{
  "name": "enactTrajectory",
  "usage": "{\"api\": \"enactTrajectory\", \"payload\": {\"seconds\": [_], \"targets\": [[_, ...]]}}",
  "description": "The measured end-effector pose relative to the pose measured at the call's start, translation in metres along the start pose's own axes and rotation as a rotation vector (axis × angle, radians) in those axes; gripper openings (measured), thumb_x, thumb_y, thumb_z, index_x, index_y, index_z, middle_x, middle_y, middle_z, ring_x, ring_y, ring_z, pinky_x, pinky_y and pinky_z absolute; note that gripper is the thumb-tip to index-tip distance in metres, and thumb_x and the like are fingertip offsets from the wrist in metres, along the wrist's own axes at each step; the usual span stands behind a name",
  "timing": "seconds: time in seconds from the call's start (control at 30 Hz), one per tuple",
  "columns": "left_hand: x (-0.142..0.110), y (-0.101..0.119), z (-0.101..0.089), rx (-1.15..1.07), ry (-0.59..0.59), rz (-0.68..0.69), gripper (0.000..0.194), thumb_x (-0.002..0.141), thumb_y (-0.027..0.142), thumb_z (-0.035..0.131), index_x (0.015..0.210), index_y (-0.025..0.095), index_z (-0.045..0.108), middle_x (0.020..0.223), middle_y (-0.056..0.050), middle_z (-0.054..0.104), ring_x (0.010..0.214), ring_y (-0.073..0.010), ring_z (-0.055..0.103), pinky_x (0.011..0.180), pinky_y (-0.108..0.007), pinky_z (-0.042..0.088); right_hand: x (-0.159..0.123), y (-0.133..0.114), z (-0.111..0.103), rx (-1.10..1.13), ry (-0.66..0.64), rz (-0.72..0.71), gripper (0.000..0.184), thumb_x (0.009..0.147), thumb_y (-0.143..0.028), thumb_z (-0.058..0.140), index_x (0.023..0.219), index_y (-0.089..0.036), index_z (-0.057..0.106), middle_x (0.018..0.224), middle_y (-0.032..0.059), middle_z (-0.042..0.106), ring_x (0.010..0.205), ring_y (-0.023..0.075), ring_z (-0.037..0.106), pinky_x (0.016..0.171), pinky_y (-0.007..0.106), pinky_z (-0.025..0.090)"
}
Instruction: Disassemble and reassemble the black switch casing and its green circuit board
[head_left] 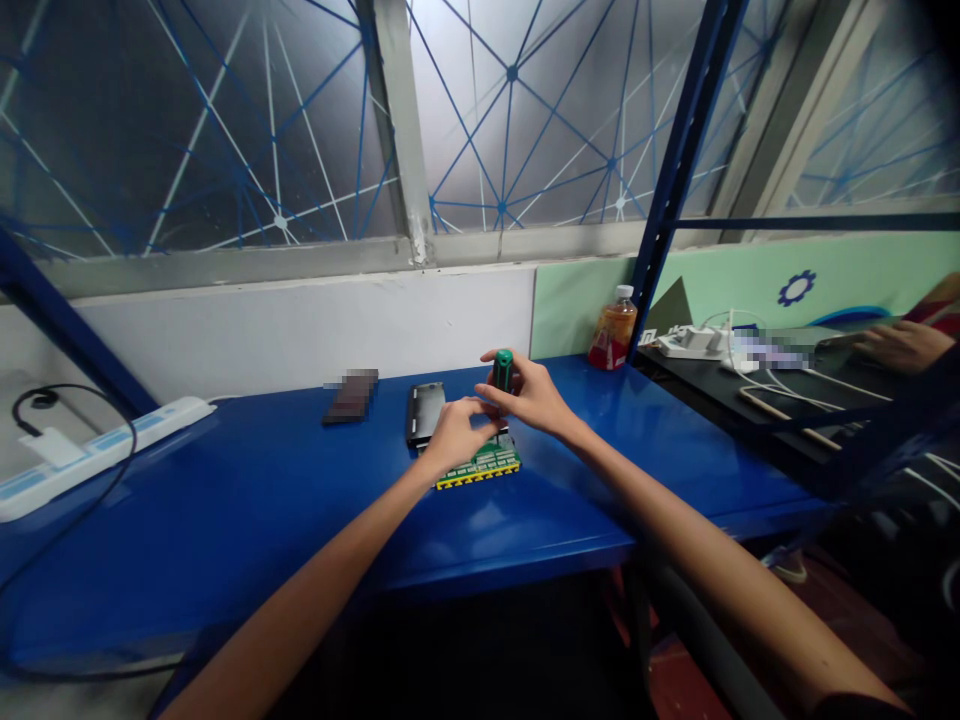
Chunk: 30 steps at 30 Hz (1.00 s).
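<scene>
A screwdriver with a green handle (503,368) stands nearly upright in my right hand (538,396), whose fingers are wrapped round the handle. Below it lies a green circuit board (487,458) with a yellow notched front edge (478,479). My left hand (455,436) reaches over the board, its thumb and fingers pinched together close by the screwdriver's shaft; what they hold, if anything, is hidden. The screwdriver's tip cannot be made out clearly. Just behind my left hand is a black rectangular case (427,408), partly covered by that hand.
On the blue table (247,500) a dark flat object (352,397), blurred out, lies at the back. A white power strip (97,455) with a black cable is at left. A drink bottle (613,330) stands back right. Beyond the blue post, another person's hand (907,345) is above a black table with cables.
</scene>
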<state>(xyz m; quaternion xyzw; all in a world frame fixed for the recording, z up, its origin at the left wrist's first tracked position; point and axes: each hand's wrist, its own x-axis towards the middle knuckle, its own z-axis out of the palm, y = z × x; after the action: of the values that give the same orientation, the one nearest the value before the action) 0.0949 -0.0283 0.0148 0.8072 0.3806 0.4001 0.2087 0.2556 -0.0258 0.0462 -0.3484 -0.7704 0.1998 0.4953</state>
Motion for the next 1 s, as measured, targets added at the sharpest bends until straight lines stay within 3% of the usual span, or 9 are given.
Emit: {"api": "enactTrajectory", "payload": {"seconds": [0.37, 0.8, 1.0], "targets": [[0.0032, -0.0023, -0.0018, 0.008, 0.016, -0.019, 0.013, 0.074, 0.01, 0.065, 0.08, 0.014, 0.076, 0.086, -0.005, 0.076, 0.082, -0.0231, 0.07, 0.08, -0.032, 0.051, 0.0003, -0.0021, 0.0003, -0.071, -0.031, -0.028, 0.043, 0.082, -0.044, 0.06, 0.117, -0.02, 0.052, 0.084, 0.0008, 0.058, 0.059, 0.0109, 0.053, 0.056, 0.027, 0.043], [0.0024, -0.0011, -0.0017, 0.006, -0.016, -0.026, 0.016, 0.074, 0.009, 0.064, 0.081, 0.014, 0.077, 0.084, -0.006, 0.076, 0.08, -0.024, 0.07, 0.079, -0.032, 0.051, -0.0014, -0.0004, -0.0001, -0.027, -0.058, -0.032, 0.04, 0.081, -0.032, 0.056, 0.12, -0.02, 0.05, 0.082, 0.0, 0.057, 0.06, 0.0109, 0.052, 0.055, 0.026, 0.043], [0.001, -0.0055, 0.0013, 0.092, 0.074, -0.011, 0.012, 0.074, 0.02, 0.07, 0.083, 0.016, 0.076, 0.086, -0.006, 0.076, 0.081, -0.0231, 0.069, 0.078, -0.032, 0.05, -0.0001, 0.001, 0.0002, -0.027, -0.039, -0.029, 0.037, 0.08, -0.031, 0.058, 0.114, -0.018, 0.051, 0.081, -0.0001, 0.056, 0.059, 0.0102, 0.051, 0.053, 0.025, 0.042]]}}
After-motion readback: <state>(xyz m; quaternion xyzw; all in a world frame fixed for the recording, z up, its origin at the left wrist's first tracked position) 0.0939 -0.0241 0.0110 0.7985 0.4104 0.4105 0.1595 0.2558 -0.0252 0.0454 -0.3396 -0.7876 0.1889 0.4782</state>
